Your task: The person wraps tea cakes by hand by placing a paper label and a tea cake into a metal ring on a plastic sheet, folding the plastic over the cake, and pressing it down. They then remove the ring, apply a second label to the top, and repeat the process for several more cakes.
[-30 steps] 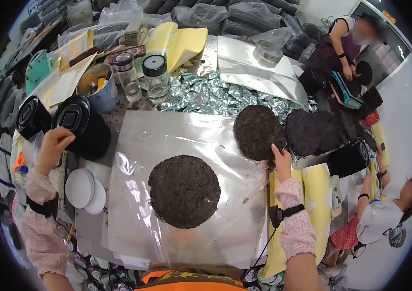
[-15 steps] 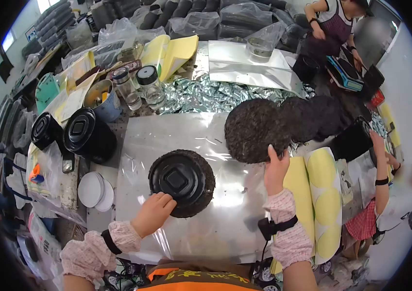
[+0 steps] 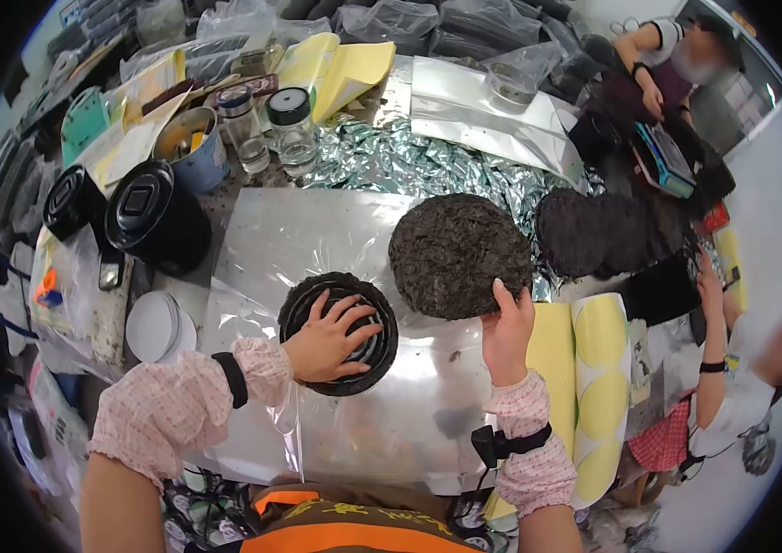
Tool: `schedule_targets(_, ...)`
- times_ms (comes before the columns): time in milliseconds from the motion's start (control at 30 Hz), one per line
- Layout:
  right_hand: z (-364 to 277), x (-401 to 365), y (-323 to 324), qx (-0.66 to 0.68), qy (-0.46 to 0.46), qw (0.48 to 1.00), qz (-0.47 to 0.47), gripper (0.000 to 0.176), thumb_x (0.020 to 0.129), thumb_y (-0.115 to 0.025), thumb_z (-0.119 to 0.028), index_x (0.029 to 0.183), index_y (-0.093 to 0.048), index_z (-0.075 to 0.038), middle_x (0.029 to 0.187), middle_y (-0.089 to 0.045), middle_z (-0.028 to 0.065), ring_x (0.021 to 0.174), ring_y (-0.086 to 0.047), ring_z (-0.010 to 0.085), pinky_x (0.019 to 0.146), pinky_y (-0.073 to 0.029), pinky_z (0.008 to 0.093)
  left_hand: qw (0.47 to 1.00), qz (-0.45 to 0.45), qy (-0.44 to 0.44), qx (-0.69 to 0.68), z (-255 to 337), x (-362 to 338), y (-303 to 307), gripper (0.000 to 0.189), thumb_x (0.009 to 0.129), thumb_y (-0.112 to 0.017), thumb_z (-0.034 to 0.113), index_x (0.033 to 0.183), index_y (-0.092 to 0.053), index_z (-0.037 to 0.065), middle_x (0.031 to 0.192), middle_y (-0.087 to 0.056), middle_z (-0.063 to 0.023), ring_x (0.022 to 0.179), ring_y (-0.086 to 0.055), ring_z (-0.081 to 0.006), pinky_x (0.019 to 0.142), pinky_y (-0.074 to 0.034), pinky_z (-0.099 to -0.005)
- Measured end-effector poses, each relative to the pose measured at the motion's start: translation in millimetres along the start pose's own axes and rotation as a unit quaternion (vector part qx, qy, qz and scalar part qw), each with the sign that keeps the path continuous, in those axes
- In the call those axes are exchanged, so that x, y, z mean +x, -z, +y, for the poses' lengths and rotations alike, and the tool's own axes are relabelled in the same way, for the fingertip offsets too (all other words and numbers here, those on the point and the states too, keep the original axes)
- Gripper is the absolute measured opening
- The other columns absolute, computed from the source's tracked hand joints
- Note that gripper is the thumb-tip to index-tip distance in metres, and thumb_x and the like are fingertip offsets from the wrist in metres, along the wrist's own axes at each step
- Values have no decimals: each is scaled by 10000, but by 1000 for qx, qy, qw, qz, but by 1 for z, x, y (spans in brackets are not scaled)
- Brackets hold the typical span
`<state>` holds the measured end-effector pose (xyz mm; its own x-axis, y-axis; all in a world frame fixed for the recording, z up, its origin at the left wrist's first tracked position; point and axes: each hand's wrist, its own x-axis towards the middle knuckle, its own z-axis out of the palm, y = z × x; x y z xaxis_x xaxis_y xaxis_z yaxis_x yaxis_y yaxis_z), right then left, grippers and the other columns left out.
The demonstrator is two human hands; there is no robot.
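Observation:
My left hand lies with spread fingers on top of a round black lid. Under the lid, a dark round cake of pressed material shows as a rim, resting on a shiny metal sheet. To the right, my right hand pinches the lower edge of another dark, rough disc, its thumb on the upper face. This disc is held above the sheet, apart from the lid.
Dark discs lie at the right. Two black canisters, glass jars and white round sheets are at the left. Crinkled foil lies behind, yellow round labels at right. Two other people are on the right.
My left hand has moved from the lid's lower edge onto its top, fingers now spread. My right hand has drawn its disc left, away from the other dark discs.

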<state>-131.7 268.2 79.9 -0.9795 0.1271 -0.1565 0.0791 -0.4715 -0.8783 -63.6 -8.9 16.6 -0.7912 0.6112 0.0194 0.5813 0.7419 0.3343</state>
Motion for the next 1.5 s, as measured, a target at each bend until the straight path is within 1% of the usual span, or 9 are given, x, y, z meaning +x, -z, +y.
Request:
schedule_targets(300, 19, -75, -32, -319, 310, 870, -212, 323, 942, -626, -112, 1239, -607, 15, 1246, -618, 138, 1133, -611, 242, 952, -511, 386, 977, 62, 51, -195, -11, -4, -7, 547, 950, -590, 461, 1358, -524, 104, 1384, -481, -164, 1345, -412, -364, 1130, -285, -567)
schedule_targets(333, 37, -79, -21, -328, 352, 818, -314, 351, 924, -643, -129, 1240, -616, 21, 1267, -607, 167, 1167, -606, 272, 992, -499, 414, 919, 155, 98, -349, -23, -15, -5, 435, 985, -574, 341, 1319, -557, 63, 1320, -538, -173, 1289, -478, -358, 1109, -360, -423)
schedule_targets(400, 72, -84, -1, -543, 440, 561, -444, 495, 874, -696, -211, 1303, -595, 12, 1306, -572, 220, 1226, -571, 352, 1053, -463, 461, 529, 326, 210, -755, -46, -28, 13, 355, 972, -582, 183, 1289, -570, 25, 1289, -569, -168, 1241, -527, -352, 1064, -410, -353)
schedule_targets(500, 87, -88, 6, -550, 355, 575, -490, 631, 852, -714, -310, 1384, -539, -19, 1407, -487, 258, 1302, -490, 413, 1096, -414, 497, 835, 312, 200, -408, -52, -50, 5, 357, 920, -603, 89, 1266, -576, 5, 1300, -564, -165, 1235, -536, -343, 1044, -429, -364)
schedule_targets(600, 54, -75, -67, -536, 315, 657, -426, 775, 864, -676, -447, 1473, -427, -38, 1527, -345, 283, 1423, -316, 464, 1157, -278, 562, 868, 326, 193, -321, -31, -46, 15, 381, 890, -598, 58, 1266, -563, 3, 1290, -561, -169, 1226, -540, -345, 1042, -433, -372)
schedule_targets(800, 110, -55, -84, -678, 273, 508, -456, 961, 846, -575, -688, 1519, -356, -38, 1600, -206, 281, 1509, -124, 436, 1168, -83, 661, 974, 186, 126, 18, -24, -28, 17, 485, 830, -589, 80, 1305, -539, -9, 1347, -512, -192, 1302, -476, -344, 1131, -336, -477)
schedule_targets(900, 117, -56, -81, -673, 241, 523, -464, 926, 858, -577, -675, 1507, -380, -44, 1592, -218, 283, 1494, -141, 454, 1189, -113, 609, 979, 134, -119, 99, -19, -9, 14, 588, 828, -579, 138, 1400, -494, 32, 1386, -486, -182, 1349, -439, -325, 1166, -275, -501)
schedule_targets(1267, 153, -58, -69, -735, 244, 461, -433, 942, 832, -638, -624, 1537, -324, -83, 1569, -290, 238, 1440, -269, 429, 1149, -214, 608, 995, 62, -77, 27, -14, 3, 8, 706, 713, -740, 130, 1379, -511, 77, 1410, -479, -164, 1351, -429, -348, 1160, -295, -508)
schedule_targets(1500, 141, -55, -76, -713, 282, 499, -404, 1083, 757, -673, -693, 1549, -281, -66, 1596, -214, 251, 1495, -165, 419, 1162, -142, 666, 852, 390, 350, 2, -19, -140, 44, 667, 849, -737, 107, 1407, -398, -31, 1252, -581, -222, 1214, -547, -313, 1040, -428, -429)
